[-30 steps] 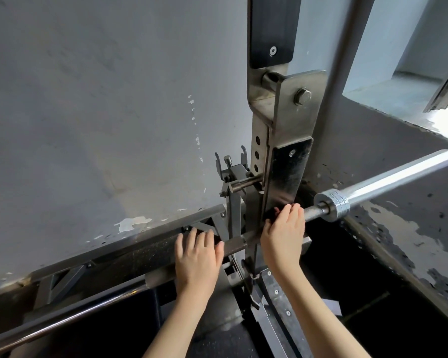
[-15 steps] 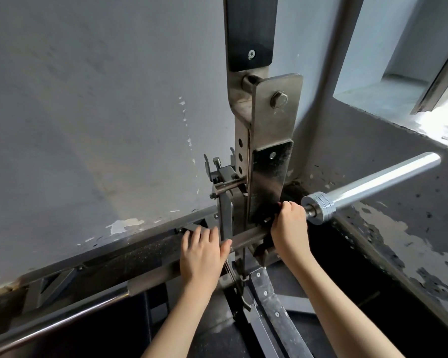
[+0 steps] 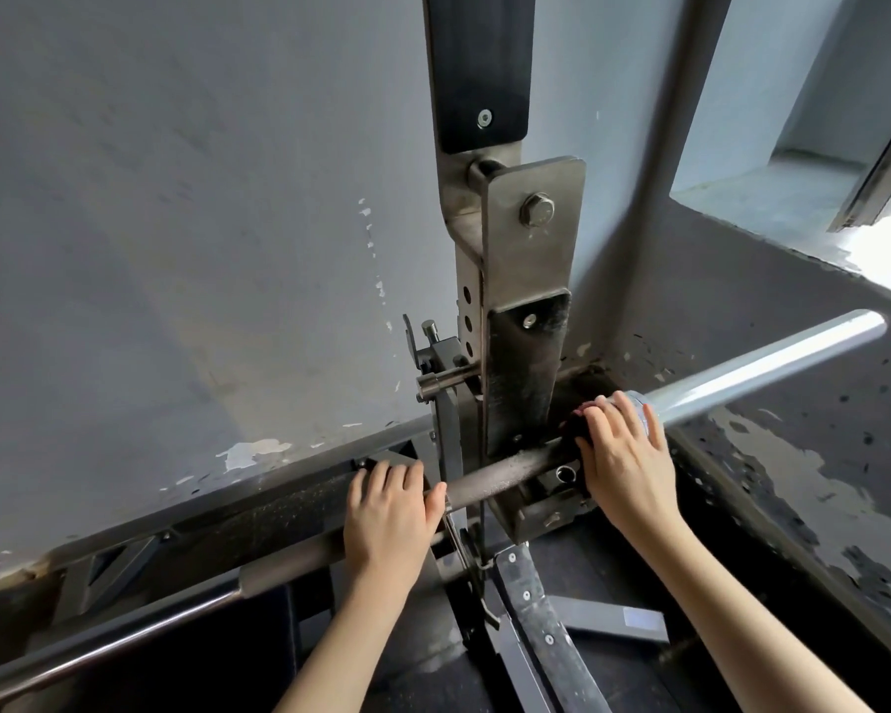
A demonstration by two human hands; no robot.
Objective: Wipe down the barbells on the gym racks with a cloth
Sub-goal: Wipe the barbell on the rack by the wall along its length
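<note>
two hands worked the barbell (image 3: 505, 478): left hand (image 3: 387, 512) fingers wrapped its shaft, right hand (image 3: 623, 450) fingers curled over the cloth (image 3: 579, 422); the sleeve (image 3: 767, 367) beyond them seemed next.

Barbell sleeve (image 3: 767, 365) bright silver; wall (image 3: 176, 249) grey-blue, white-flecked; rack pad (image 3: 477, 69) black.

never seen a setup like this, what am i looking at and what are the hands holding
This is one picture from a camera worn on a person's head, looking down at their two bare hands. A long grey steel barbell rests on a tall steel rack post beside a grey wall. The left hand grips the bar's dull shaft. The right hand curls over the bar near its shiny end, on a dark cloth that barely shows by the fingers. The bar is probably being wiped.
</note>
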